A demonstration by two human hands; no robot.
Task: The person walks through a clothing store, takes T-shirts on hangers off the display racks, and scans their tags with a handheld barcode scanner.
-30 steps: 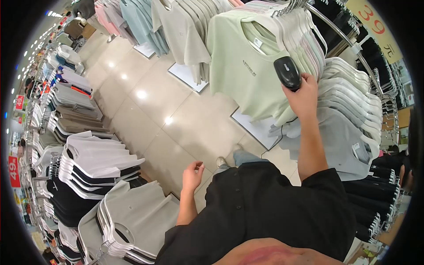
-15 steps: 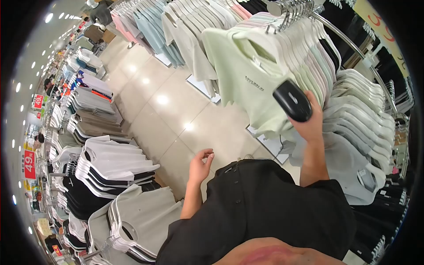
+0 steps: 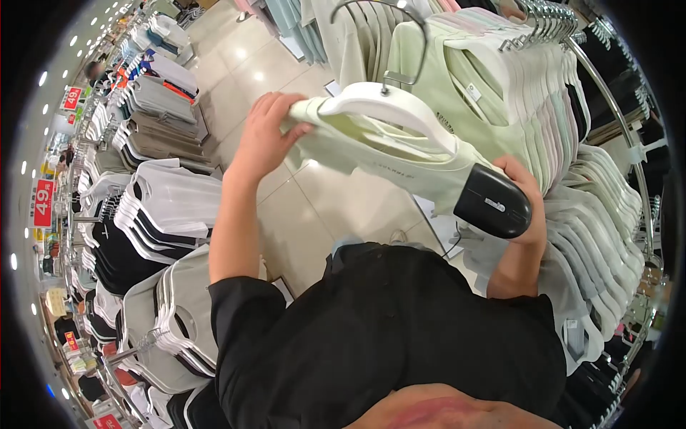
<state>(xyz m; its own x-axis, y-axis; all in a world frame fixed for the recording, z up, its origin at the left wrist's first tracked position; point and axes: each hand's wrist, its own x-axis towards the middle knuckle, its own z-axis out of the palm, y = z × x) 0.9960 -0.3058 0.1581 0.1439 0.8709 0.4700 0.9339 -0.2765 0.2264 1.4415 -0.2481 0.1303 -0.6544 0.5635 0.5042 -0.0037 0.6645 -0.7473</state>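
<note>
A pale green T-shirt [image 3: 400,171] with small dark lettering on its chest hangs on a white hanger [image 3: 400,100], whose metal hook points up, apart from the rail. My left hand [image 3: 273,132] is closed on the shirt's shoulder at the hanger's left end. In my right hand [image 3: 525,193] is a black rounded handheld device [image 3: 493,202] with a small pale marking; its kind is unclear. The device overlaps the shirt's other shoulder. Whether my right fingers also grip fabric there is hidden.
A curved metal rail [image 3: 607,86] on the right carries several pale green, pink and grey shirts on white hangers. Racks of white, black and grey shirts [image 3: 175,193] line the left, with a red price sign [image 3: 43,203]. Tiled floor [image 3: 300,207] lies between.
One green shirt on its hanger has come off the rail and is held before me. My left hand has risen and closed on its shoulder. My right hand has moved slightly lower and rightward with the device.
</note>
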